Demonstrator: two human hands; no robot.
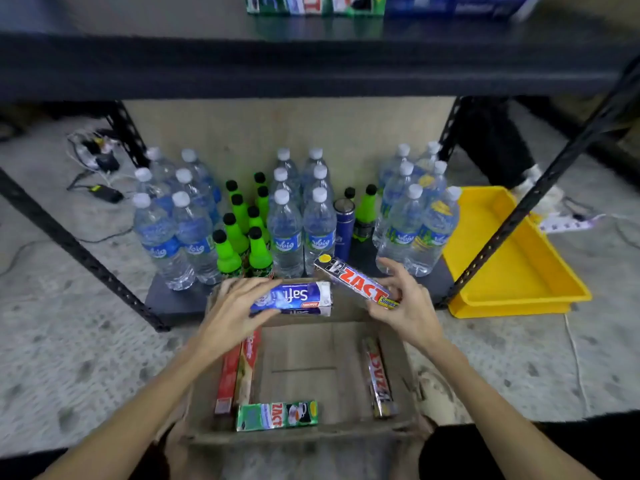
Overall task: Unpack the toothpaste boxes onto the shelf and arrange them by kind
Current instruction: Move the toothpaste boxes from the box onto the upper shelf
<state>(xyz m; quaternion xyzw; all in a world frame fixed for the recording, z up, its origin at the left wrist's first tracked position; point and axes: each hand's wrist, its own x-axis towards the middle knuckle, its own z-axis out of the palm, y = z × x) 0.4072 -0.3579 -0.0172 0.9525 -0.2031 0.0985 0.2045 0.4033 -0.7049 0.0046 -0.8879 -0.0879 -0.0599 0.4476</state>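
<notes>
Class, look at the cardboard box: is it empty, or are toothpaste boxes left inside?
Not empty. The cardboard box holds two red boxes, a green one and a silver one.

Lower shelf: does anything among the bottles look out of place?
Yes. One dark blue metal flask stands alone among the clear water bottles and green bottles, beside a lone green bottle apart from its group.

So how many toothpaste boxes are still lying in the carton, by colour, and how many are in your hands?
Red boxes in the carton: 2
Green box: 1
Silver Zact box: 1
Blue-and-white box in left hand: 1
Silver Zact box in right hand: 1
Total: 6
</notes>
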